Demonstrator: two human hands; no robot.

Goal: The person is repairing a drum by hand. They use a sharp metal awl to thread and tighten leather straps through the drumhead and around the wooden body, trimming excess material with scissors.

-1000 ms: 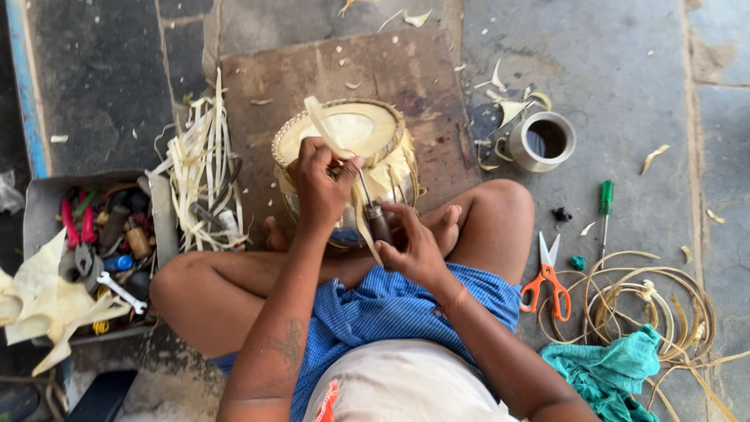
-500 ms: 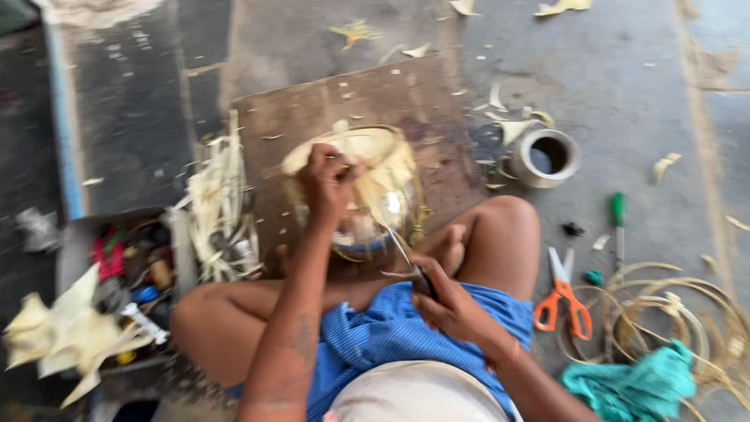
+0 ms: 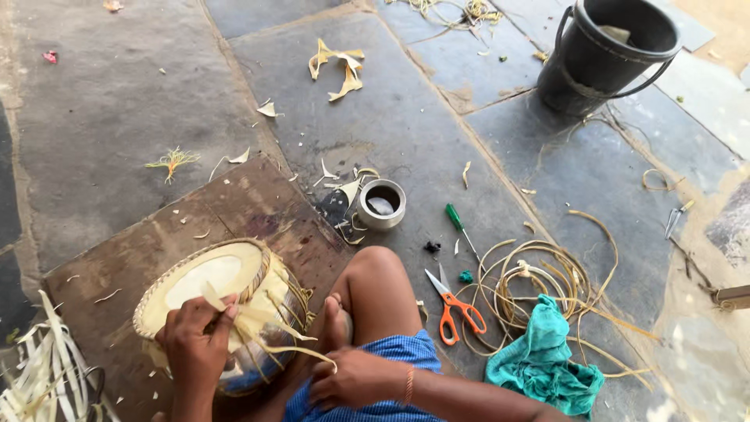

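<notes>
We sit cross-legged on the stone floor with a half-woven basket [image 3: 234, 301] held against our feet on a brown board [image 3: 117, 273]. Our left hand [image 3: 195, 340] rests on the near rim of the basket, fingers curled around a pale strip [image 3: 215, 298] that pokes up between them. Our right hand [image 3: 351, 377] lies on our blue cloth by the ankle, closed in a loose fist on the end of another thin strip [image 3: 301, 352] that runs back to the basket's side; whether it grips anything else we cannot tell.

Just beyond our knee stands a small steel pot [image 3: 381, 205]. To the right lie orange scissors [image 3: 455, 306] and a green screwdriver [image 3: 461, 227], both near a coil of cane [image 3: 547, 273], with a teal rag [image 3: 547, 359] partly over the coil. A black bucket [image 3: 605, 55] stands well apart at the top right. Loose pale strips [image 3: 39, 375] are heaped at the lower left edge.
</notes>
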